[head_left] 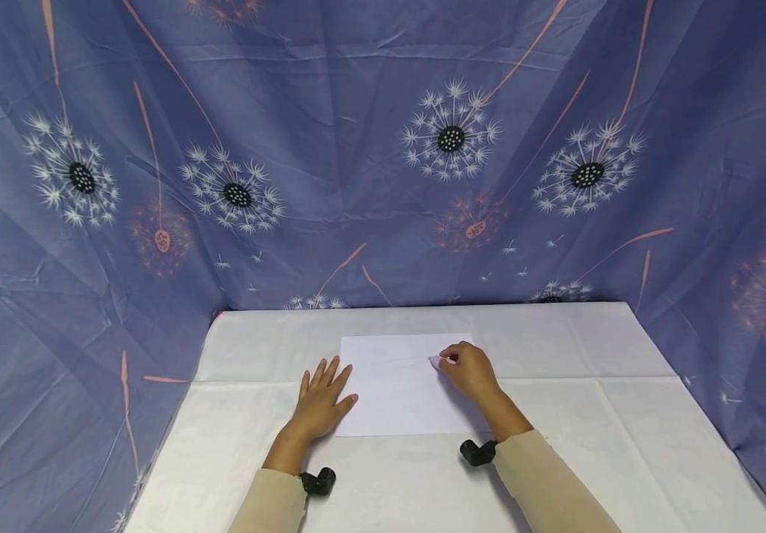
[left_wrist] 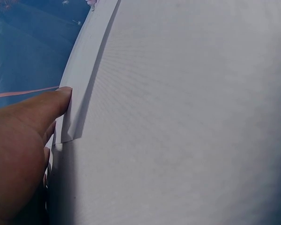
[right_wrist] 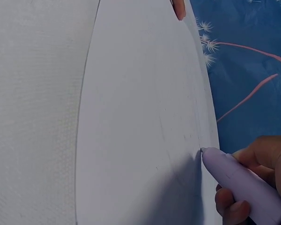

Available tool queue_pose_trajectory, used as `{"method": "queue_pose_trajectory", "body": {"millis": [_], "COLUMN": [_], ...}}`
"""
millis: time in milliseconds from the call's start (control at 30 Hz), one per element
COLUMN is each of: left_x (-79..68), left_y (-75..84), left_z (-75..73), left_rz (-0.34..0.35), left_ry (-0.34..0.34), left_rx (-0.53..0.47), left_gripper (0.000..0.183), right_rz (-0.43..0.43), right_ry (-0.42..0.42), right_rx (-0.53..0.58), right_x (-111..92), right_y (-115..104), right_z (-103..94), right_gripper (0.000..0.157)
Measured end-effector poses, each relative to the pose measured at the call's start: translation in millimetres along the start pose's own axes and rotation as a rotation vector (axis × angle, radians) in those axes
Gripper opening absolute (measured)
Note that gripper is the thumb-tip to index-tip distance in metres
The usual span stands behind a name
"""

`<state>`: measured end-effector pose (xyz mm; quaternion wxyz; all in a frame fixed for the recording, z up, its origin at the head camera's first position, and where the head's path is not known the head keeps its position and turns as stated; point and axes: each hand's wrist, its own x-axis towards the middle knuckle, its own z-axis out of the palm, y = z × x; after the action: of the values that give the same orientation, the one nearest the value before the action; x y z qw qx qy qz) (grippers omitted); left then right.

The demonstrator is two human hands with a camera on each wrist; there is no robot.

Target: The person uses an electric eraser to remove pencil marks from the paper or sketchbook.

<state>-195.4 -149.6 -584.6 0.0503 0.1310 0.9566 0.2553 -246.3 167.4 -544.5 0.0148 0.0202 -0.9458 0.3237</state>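
Note:
A white sheet of paper [head_left: 396, 403] lies on the white-covered table. My left hand [head_left: 319, 403] rests flat with fingers spread at the sheet's left edge; its thumb [left_wrist: 61, 101] touches the paper in the left wrist view. Over the sheet's upper right part, my right hand [head_left: 472, 370] grips a thick lavender pen-shaped tool [right_wrist: 241, 185] between thumb and fingers. Its small narrow tip meets the paper, close to the far edge in the right wrist view. A faint line runs across the sheet to that tip. The tool's back end is hidden in the hand.
White cloth with fold creases covers the table [head_left: 569, 474]. A blue curtain [head_left: 336, 148] with dandelion prints hangs behind the table and along both sides. Black wrist cameras [head_left: 478, 453] sit on both wrists below beige sleeves [head_left: 549, 481].

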Motion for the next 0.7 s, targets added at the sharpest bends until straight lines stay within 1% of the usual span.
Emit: {"method": "queue_pose_trajectory", "body": {"millis": [133, 267, 500, 700], "left_x": [-0.3, -0.2, 0.2, -0.2], "left_y": [-0.2, -0.7, -0.6, -0.2], "left_z": [0.9, 1.4, 0.7, 0.3], "left_rz": [0.011, 0.010, -0.003, 0.009], "left_ry": [0.017, 0.015, 0.007, 0.017], "left_rx": [-0.001, 0.000, -0.009, -0.010], "left_gripper": [0.063, 0.063, 0.063, 0.063], "right_rz": [-0.015, -0.018, -0.050, -0.043], "right_ry": [-0.009, 0.004, 0.015, 0.010], "right_rx": [0.002, 0.011, 0.004, 0.007], "right_x": [0.5, 1.3, 3.9, 5.0], "right_y": [0.5, 0.3, -0.4, -3.2], "right_z": [0.7, 2.5, 8.0, 10.2], "right_gripper": [0.016, 0.015, 0.015, 0.015]}}
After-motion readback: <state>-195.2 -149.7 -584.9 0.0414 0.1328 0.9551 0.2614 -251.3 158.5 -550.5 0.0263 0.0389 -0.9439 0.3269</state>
